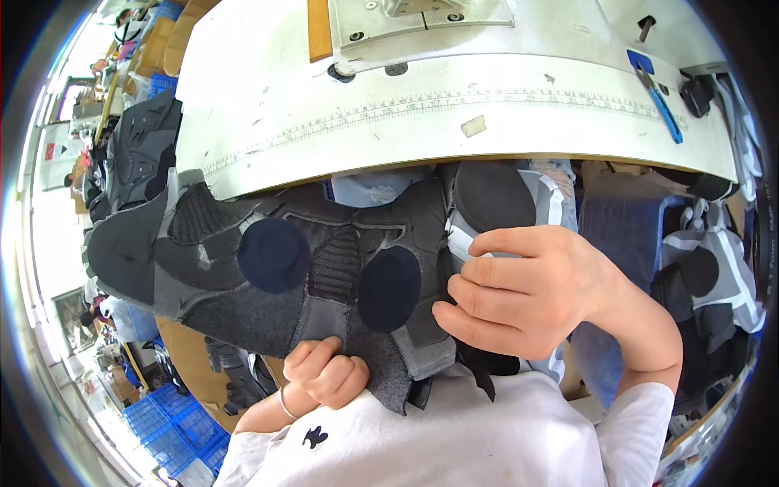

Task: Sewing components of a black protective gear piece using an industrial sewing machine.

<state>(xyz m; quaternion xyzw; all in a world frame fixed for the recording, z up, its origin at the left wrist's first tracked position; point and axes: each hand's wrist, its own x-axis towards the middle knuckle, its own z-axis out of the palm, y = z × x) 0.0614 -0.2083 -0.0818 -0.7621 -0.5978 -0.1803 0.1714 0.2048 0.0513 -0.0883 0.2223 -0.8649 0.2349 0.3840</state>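
A large dark grey padded fabric piece (243, 312) with ribbed panels is spread across my lap, its far edge close along the white table. Two dark round pads, a left one (274, 255) and a right one (389, 289), lie on its surface. My left hand (327, 373) is closed on the near edge of the piece, fingers curled over the fabric. At the piece's right end, my right hand (523, 292) is closed with bent fingers; its thumb and whatever it pinches are hidden. Just beyond it, a black round pad (493, 197) lies beside white strips.
The white worktable (389, 122) carries a printed ruler scale, a metal machine plate (422, 36) and a blue-handled tool (661, 104). Similar dark pieces (142, 150) are stacked at left, others (702, 280) at right. Blue plastic crates (174, 426) stand at lower left.
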